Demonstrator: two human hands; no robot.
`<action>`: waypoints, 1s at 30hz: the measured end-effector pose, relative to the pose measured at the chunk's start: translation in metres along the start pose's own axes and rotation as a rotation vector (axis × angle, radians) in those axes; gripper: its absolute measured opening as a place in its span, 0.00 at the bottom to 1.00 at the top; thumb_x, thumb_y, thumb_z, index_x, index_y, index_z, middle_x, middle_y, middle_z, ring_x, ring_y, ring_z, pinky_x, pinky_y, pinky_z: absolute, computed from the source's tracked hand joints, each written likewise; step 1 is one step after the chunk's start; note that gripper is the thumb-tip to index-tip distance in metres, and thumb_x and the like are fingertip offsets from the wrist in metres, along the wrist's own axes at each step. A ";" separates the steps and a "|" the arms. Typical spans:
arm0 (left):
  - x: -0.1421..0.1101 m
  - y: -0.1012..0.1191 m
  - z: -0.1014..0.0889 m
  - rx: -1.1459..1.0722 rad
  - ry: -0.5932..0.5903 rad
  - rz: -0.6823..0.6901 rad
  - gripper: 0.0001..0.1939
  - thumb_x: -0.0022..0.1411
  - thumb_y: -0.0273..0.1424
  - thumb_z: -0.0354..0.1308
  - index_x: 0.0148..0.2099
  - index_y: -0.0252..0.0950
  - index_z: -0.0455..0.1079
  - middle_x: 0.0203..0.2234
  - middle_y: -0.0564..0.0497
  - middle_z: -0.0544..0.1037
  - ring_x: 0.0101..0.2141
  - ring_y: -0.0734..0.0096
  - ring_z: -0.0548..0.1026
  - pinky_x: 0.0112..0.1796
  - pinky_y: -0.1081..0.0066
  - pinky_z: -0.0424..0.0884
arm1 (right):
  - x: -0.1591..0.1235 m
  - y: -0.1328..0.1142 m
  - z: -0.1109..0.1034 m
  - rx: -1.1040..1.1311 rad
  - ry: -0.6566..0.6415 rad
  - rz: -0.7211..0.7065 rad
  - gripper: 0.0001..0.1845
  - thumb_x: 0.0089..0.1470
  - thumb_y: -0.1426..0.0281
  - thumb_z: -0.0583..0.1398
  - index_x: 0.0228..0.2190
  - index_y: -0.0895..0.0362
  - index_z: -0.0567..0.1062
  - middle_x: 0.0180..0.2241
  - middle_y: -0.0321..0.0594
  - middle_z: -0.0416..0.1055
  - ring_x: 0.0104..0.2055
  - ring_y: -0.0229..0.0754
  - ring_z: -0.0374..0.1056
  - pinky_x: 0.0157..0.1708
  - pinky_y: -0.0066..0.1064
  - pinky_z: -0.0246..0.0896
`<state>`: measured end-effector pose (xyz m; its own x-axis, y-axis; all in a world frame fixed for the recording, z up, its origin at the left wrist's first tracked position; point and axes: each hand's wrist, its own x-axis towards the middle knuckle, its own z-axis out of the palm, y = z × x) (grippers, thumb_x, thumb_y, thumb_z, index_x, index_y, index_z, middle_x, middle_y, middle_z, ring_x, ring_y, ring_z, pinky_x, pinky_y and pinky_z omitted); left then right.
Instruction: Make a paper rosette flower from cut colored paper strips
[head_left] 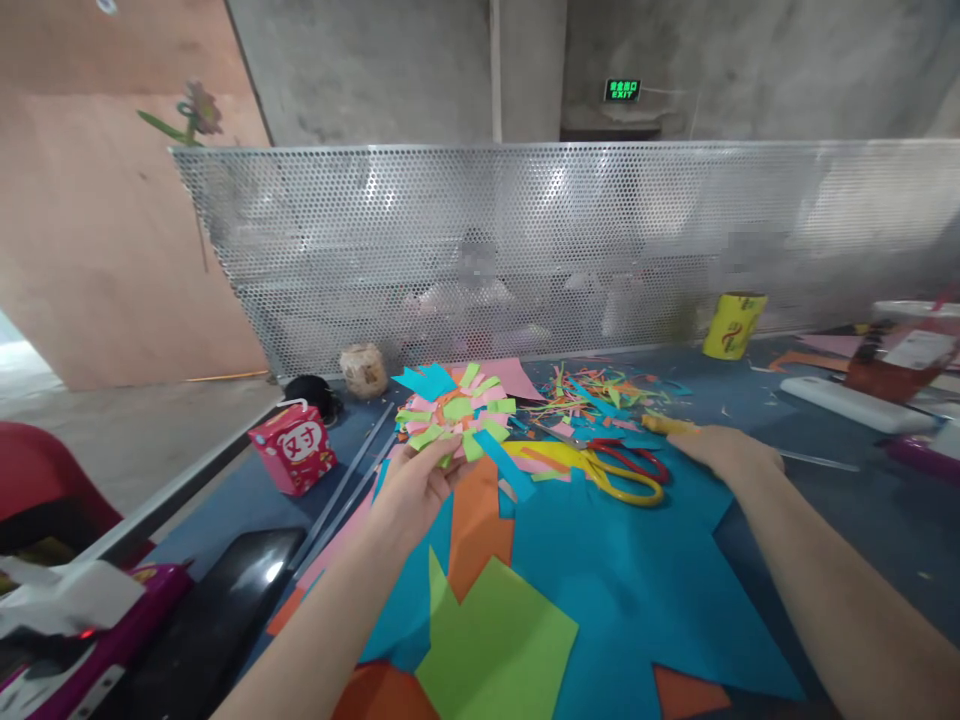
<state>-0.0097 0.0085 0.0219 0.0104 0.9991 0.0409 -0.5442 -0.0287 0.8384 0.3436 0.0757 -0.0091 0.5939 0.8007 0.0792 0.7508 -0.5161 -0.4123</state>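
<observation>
My left hand (420,485) pinches the lower edge of a round paper flower (457,408) with green, pink, orange and blue strips. Closed around a yellow hot glue gun (664,424) on the table is my right hand (716,450); most of the gun is hidden, and a clear glue stick (821,461) sticks out behind. Between the hands lie yellow-handled scissors (626,485) and red-handled scissors (637,460). Under them spread sheets of blue paper (600,570), a green sheet (499,640) and an orange piece (480,520).
Thin paper scraps (592,390) heap behind the scissors. At left are a pink box (294,450), clear rods (349,480) and a black phone (255,570). A yellow roll (735,326), a white power strip (855,403) and a drink cup (911,350) stand right. A perforated metal screen (525,250) closes the back.
</observation>
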 end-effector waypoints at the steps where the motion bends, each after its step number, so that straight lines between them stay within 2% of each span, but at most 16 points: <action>1: 0.001 -0.001 -0.001 0.012 0.002 0.007 0.06 0.43 0.23 0.62 0.22 0.30 0.67 0.17 0.54 0.70 0.22 0.78 0.70 0.31 0.73 0.73 | 0.001 0.002 -0.002 -0.029 -0.008 0.031 0.22 0.32 0.54 0.61 0.22 0.62 0.73 0.28 0.65 0.69 0.33 0.70 0.66 0.25 0.54 0.57; 3: 0.001 -0.001 -0.002 0.034 0.017 0.016 0.07 0.42 0.24 0.63 0.22 0.30 0.66 0.17 0.54 0.69 0.23 0.77 0.70 0.31 0.73 0.72 | 0.001 0.004 -0.009 -0.047 0.017 0.029 0.23 0.36 0.52 0.57 0.23 0.62 0.72 0.28 0.62 0.69 0.32 0.65 0.67 0.24 0.47 0.59; 5: 0.001 -0.001 -0.002 0.054 0.040 0.028 0.08 0.41 0.25 0.64 0.22 0.31 0.66 0.18 0.54 0.70 0.24 0.76 0.71 0.32 0.73 0.72 | -0.005 0.003 -0.016 -0.017 0.119 -0.075 0.23 0.42 0.51 0.53 0.23 0.60 0.70 0.24 0.56 0.68 0.28 0.57 0.67 0.21 0.40 0.58; 6: 0.000 -0.001 -0.001 0.065 0.055 0.038 0.08 0.41 0.26 0.64 0.23 0.31 0.66 0.19 0.54 0.71 0.25 0.76 0.71 0.32 0.73 0.72 | -0.010 0.000 -0.019 0.013 0.201 -0.149 0.23 0.44 0.50 0.51 0.24 0.58 0.69 0.22 0.53 0.67 0.26 0.53 0.67 0.20 0.38 0.57; 9: -0.001 -0.001 0.000 0.092 0.100 0.071 0.09 0.40 0.26 0.65 0.24 0.31 0.66 0.21 0.52 0.72 0.27 0.73 0.72 0.34 0.70 0.71 | -0.033 -0.019 -0.022 0.149 0.577 -0.451 0.19 0.45 0.52 0.53 0.26 0.56 0.64 0.22 0.46 0.64 0.23 0.45 0.63 0.18 0.33 0.56; 11: -0.001 -0.002 0.000 0.088 0.118 0.083 0.10 0.39 0.27 0.65 0.25 0.31 0.66 0.22 0.52 0.73 0.27 0.73 0.73 0.34 0.69 0.71 | -0.054 -0.038 -0.020 0.204 0.697 -0.672 0.16 0.44 0.55 0.55 0.27 0.55 0.61 0.26 0.44 0.63 0.25 0.44 0.63 0.20 0.31 0.58; 13: -0.001 -0.003 0.000 0.081 0.124 0.085 0.10 0.40 0.27 0.64 0.26 0.31 0.67 0.22 0.52 0.73 0.27 0.73 0.72 0.33 0.70 0.71 | -0.077 -0.056 -0.015 0.227 0.762 -0.814 0.17 0.44 0.57 0.57 0.30 0.56 0.60 0.27 0.42 0.61 0.25 0.43 0.62 0.19 0.31 0.58; 16: 0.000 -0.003 0.000 0.086 0.127 0.076 0.10 0.40 0.27 0.64 0.26 0.31 0.66 0.21 0.53 0.72 0.25 0.75 0.71 0.32 0.71 0.71 | -0.107 -0.074 -0.008 0.280 0.764 -1.027 0.14 0.46 0.61 0.56 0.32 0.56 0.58 0.29 0.42 0.61 0.29 0.43 0.63 0.21 0.31 0.60; 19: -0.001 -0.003 0.002 0.107 0.131 0.068 0.11 0.39 0.27 0.64 0.27 0.31 0.67 0.22 0.53 0.73 0.25 0.75 0.71 0.32 0.70 0.71 | -0.124 -0.079 -0.004 0.266 0.723 -1.143 0.11 0.48 0.64 0.56 0.31 0.55 0.58 0.31 0.44 0.62 0.33 0.45 0.64 0.23 0.31 0.62; 30: -0.002 -0.005 0.002 0.149 0.116 0.086 0.11 0.40 0.27 0.64 0.28 0.31 0.66 0.23 0.51 0.72 0.25 0.74 0.71 0.31 0.71 0.71 | -0.126 -0.077 0.001 0.186 0.713 -1.211 0.09 0.50 0.67 0.55 0.32 0.56 0.59 0.33 0.46 0.63 0.33 0.45 0.65 0.22 0.30 0.62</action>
<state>-0.0053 0.0065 0.0192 -0.1321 0.9894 0.0599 -0.4089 -0.1095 0.9060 0.2104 0.0146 0.0120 -0.3214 0.3601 0.8758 0.8778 0.4603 0.1329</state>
